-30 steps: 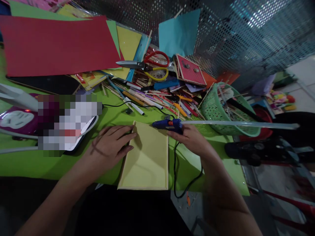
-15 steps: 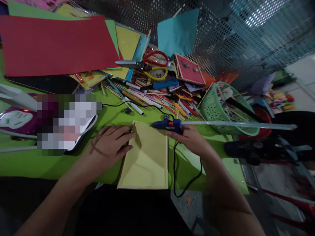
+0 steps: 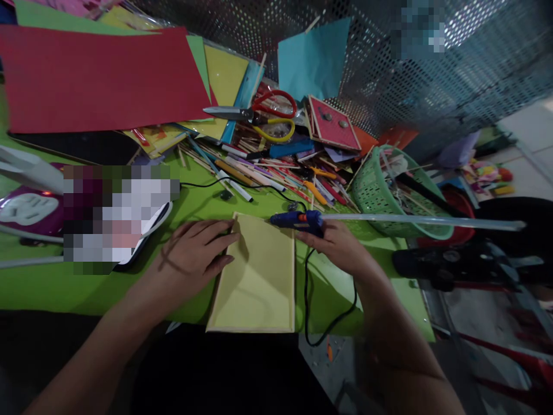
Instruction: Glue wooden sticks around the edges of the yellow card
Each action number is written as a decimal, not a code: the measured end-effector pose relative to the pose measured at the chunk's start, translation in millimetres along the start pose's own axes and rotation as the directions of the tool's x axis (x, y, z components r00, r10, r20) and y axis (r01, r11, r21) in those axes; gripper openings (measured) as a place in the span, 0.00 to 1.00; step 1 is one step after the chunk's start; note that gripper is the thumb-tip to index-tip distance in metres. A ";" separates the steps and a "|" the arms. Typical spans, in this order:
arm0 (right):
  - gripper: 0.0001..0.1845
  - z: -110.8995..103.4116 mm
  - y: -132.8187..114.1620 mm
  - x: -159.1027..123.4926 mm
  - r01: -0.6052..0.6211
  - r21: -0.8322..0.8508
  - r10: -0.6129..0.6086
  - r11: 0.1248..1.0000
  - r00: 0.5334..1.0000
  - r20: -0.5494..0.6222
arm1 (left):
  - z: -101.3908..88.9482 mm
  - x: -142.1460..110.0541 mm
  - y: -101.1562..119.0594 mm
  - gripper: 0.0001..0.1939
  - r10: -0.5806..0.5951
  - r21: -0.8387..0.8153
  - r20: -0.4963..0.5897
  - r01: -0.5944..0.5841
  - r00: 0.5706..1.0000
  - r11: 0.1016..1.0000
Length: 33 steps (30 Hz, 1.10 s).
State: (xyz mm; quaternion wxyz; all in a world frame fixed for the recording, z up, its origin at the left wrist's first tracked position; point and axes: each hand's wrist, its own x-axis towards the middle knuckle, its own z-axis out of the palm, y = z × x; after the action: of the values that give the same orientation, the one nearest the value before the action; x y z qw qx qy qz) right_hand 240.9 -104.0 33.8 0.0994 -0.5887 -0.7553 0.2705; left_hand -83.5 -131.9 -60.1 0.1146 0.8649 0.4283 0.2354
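Note:
A yellow sheet edged with thin wooden sticks point(image 3: 263, 276) lies flat in front of me, its near end at the table's edge. My left hand point(image 3: 199, 248) rests along its upper left side, fingers stretched out and slightly apart, fingertips touching the border. My right hand point(image 3: 337, 242) is wrapped round a blue glue gun point(image 3: 298, 219). The gun's nozzle points left, over the sheet's far edge near the upper right corner. From its back a long clear glue stick point(image 3: 423, 219) sticks out to the right. The gun's black cord point(image 3: 307, 305) loops down beside the sheet.
Behind the sheet lie heaped pens and sticks point(image 3: 259, 170), with red-and-yellow scissors point(image 3: 254, 115) on top. A green basket point(image 3: 380, 199) stands right. To the left are red paper point(image 3: 103, 80), a purple power socket point(image 3: 30, 207) and a blurred-out item point(image 3: 125, 219).
The glue gun's nozzle has shifted slightly right along the sheet's far edge, with my right hand. My left hand stays in place on the sheet.

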 end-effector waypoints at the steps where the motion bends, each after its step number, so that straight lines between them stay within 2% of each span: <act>1: 0.20 0.2 -0.1 0.1 0.003 0.004 -0.003 1.000 1.000 -0.002 | 0.1 -0.1 -0.2 0.18 0.004 0.001 -0.002 -0.004 1.000 1.000; 9: 0.23 2.3 0.5 1.9 0.008 -0.009 -0.008 1.000 1.000 0.010 | -1.8 -0.4 0.2 0.18 -0.011 0.001 0.015 0.011 1.000 1.000; 14: 0.22 -1.9 2.9 -3.5 -0.012 -0.016 0.012 1.000 1.000 0.003 | -1.1 -0.4 -0.1 0.19 -0.009 0.006 0.025 0.008 1.000 1.000; 21: 0.21 3.4 -4.1 3.4 0.010 0.022 -0.010 1.000 1.000 0.012 | -0.4 -1.7 -2.3 0.19 -0.020 -0.004 0.035 0.020 0.999 1.000; 30: 0.24 -3.1 6.3 -7.1 -0.079 0.015 0.080 0.997 0.996 -0.036 | -3.5 0.4 0.4 0.19 -0.017 -0.009 0.028 0.017 0.999 1.000; 33: 0.25 -2.7 5.6 -7.4 -0.072 0.025 0.073 0.997 0.996 -0.042 | -1.9 -0.5 -0.7 0.19 -0.020 -0.010 0.041 0.020 0.999 1.000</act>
State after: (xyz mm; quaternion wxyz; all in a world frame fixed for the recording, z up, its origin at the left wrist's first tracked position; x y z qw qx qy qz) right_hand 249.0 -109.3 34.3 0.1129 -0.6202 -0.7278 0.2701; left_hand -85.2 -131.9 -58.9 0.1301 0.8646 0.4334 0.2185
